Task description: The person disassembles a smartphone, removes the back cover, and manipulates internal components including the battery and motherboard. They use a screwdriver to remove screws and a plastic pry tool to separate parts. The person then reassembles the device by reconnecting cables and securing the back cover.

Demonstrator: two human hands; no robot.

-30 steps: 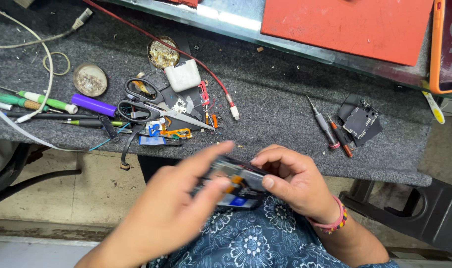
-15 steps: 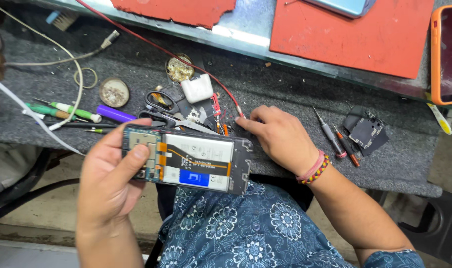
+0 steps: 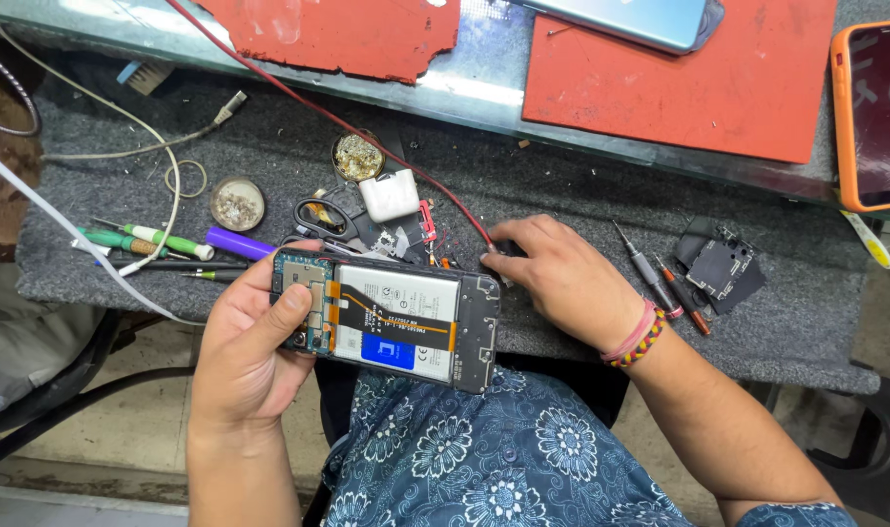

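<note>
Fingers (image 3: pixel 298 256) of the left hand (image 3: pixel 245 356) wrapping around one end of an opened phone (image 3: pixel 391 317), thumb pressing across its exposed circuit board, gripping it firmly and holding it face down just off the near edge of the desk (image 3: pixel 562 185), above a blue flowered lap. Showing a white battery with a blue label and an orange ribbon cable running across it. Resting on the grey felt just beyond the phone's far end, the right hand (image 3: pixel 562 278), fingers curling down onto small parts by the tip of a red wire (image 3: pixel 367 141); impossible telling whether anything is being pinched beneath them. Lying near the middle of the desk, black-handled scissors (image 3: pixel 318 217), a white charger block (image 3: pixel 389 195) and a round tin of scraps (image 3: pixel 357 158). Lying toward the left edge, green-handled screwdrivers (image 3: pixel 147 239) and a purple pen (image 3: pixel 238 244). Lying just right of the wrist, two slim screwdrivers (image 3: pixel 660 278) beside a black phone cover piece (image 3: pixel 723 268).
</note>
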